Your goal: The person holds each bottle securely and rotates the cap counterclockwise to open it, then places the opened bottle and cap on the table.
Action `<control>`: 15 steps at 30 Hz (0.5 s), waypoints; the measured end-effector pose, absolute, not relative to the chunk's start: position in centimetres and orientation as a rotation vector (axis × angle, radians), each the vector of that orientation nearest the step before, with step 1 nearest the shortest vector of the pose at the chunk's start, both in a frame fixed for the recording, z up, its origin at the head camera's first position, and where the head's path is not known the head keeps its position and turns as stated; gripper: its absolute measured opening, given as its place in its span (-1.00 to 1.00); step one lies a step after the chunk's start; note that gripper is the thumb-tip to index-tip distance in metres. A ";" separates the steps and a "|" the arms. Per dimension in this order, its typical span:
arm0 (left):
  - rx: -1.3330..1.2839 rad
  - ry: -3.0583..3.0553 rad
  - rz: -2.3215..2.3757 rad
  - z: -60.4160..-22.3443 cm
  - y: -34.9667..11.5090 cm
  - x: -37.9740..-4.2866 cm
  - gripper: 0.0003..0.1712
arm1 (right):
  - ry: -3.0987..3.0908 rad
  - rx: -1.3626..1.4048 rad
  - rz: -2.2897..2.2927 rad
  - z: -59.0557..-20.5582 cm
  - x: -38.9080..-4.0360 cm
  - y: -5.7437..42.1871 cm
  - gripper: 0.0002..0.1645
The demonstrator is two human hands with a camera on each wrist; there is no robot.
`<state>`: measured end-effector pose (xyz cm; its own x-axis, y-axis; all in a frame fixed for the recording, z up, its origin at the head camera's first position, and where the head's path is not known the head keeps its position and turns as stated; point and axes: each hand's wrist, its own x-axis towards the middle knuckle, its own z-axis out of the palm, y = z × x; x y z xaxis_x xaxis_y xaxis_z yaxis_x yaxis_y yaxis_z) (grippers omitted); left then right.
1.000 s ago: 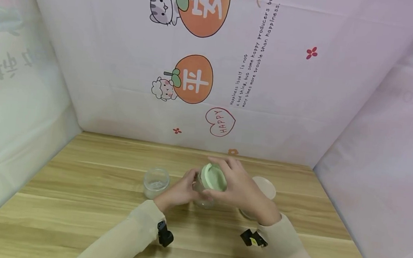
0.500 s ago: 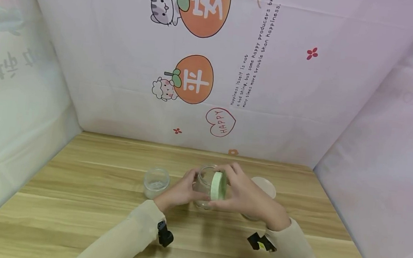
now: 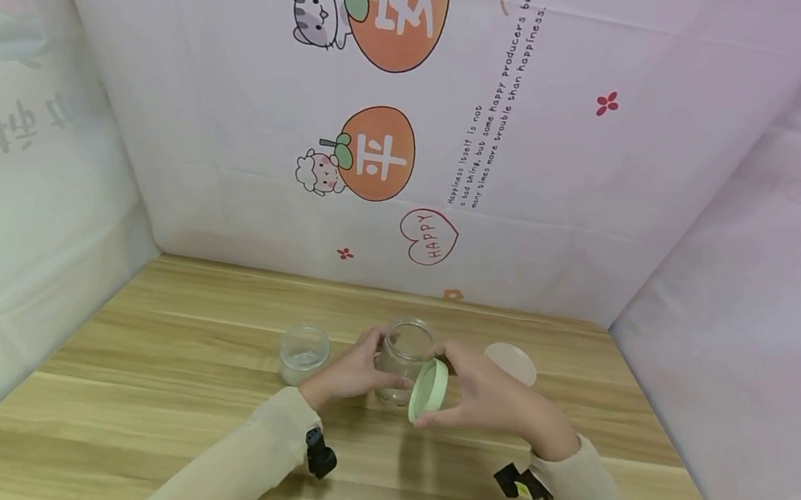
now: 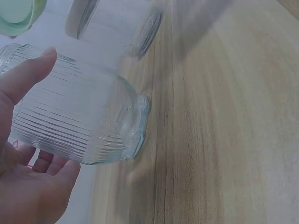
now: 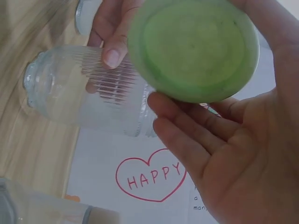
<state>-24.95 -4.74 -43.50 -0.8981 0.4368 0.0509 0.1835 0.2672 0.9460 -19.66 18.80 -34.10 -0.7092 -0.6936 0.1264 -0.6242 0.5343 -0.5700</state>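
A clear ribbed glass jar [image 3: 398, 362] stands upright on the wooden table, its mouth uncovered. My left hand [image 3: 353, 370] grips its side, the thumb lying across the ribs in the left wrist view. My right hand [image 3: 495, 396] pinches a light green round lid [image 3: 429, 391] by its edge, tilted almost on its side. That lid is off the jar, just right of and in front of its rim. In the right wrist view the flat face of the lid fills the top, and the fingertips are close to the jar's mouth.
Left of the left hand is a smaller open glass jar [image 3: 304, 353]. Behind the right hand stands another clear jar [image 4: 119, 23] with a whitish lid [image 3: 511, 363], its body mostly hidden in the head view. Printed white cloth [image 3: 516, 253] walls the back and sides.
The right hand has lifted the green lid off the ribbed jar and brought it right and toward me, turning it on edge. The left hand has stayed in place.
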 end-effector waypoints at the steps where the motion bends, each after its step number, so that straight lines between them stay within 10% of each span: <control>1: 0.579 2.312 1.686 -43.5 -4.7 -24.9 0.07 | 2.636 -1.135 -0.916 -34.2 -19.6 18.9 -0.05; 15: 0.579 2.318 1.674 -43.5 -4.7 -25.0 0.03 | 2.587 -1.166 -0.881 -36.2 -19.2 19.7 -0.16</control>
